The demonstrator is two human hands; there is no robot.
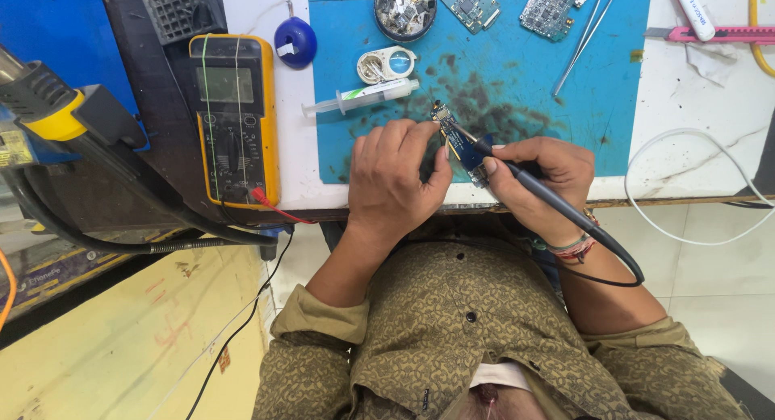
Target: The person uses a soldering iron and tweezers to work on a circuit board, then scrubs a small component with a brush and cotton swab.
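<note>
Three circuit boards (462, 145), one syringe (361, 98), one multimeter (235, 119), one tweezers (583, 40).

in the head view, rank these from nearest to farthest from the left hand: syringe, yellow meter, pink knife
1. syringe, just above the left hand on the blue mat.
2. yellow meter, off to the left of the mat.
3. pink knife, far at the top right.

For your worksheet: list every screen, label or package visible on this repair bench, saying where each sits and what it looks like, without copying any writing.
Multimeter: left of the blue mat, yellow case, grey rectangular screen at its top.
Syringe: on the mat's left part, above the left hand, clear tube with a green and white label.
White tube: top right, beside a pink cutter, dark printed label.
</note>
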